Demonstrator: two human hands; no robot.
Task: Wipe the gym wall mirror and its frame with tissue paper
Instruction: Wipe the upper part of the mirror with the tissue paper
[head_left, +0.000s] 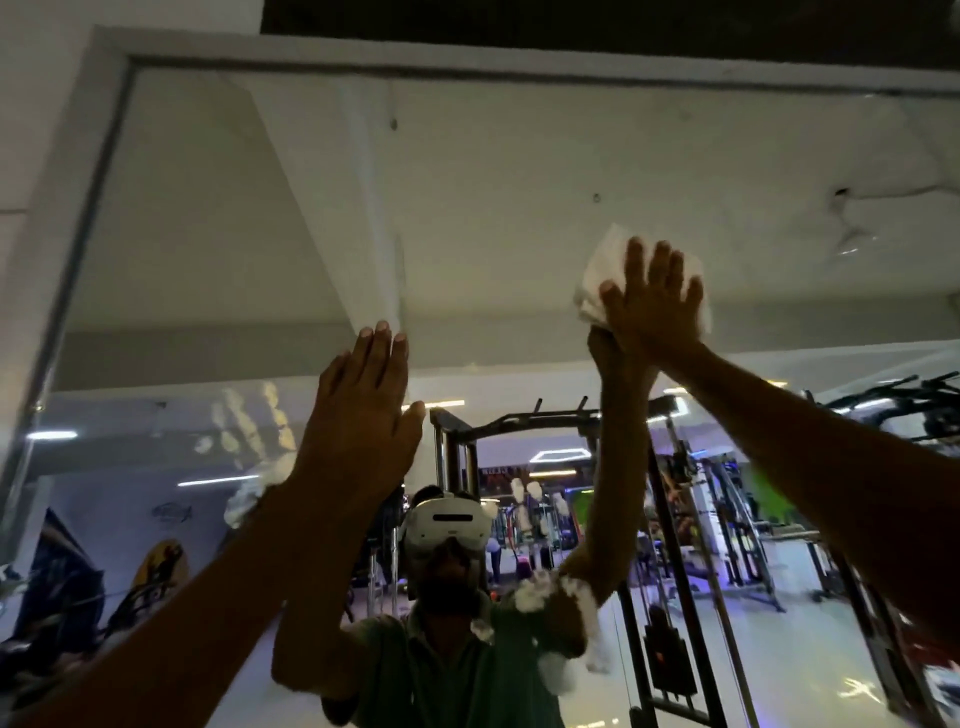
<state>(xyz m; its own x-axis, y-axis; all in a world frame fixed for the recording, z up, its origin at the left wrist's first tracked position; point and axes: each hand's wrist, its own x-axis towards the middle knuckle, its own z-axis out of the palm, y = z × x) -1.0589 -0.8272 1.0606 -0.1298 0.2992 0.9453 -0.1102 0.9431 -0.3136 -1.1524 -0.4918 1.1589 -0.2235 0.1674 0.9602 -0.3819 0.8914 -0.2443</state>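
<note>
The wall mirror (467, 208) fills the view, with its pale frame (363, 54) running across the top and down the left side. My right hand (652, 301) is raised high with straight, spread fingers and presses a white wad of tissue paper (597, 275) flat against the glass. My left hand (363, 410) is also raised, fingers straight and together, palm toward the mirror at centre left; it holds nothing. Whether it touches the glass I cannot tell. A hand-shaped smudge (244, 426) marks the glass left of it.
The mirror reflects a person wearing a white headset (449, 519), gym cable machines (675, 519) and a lit floor. White smears (566, 613) sit on the lower glass. The dark ceiling lies above the frame's top rail.
</note>
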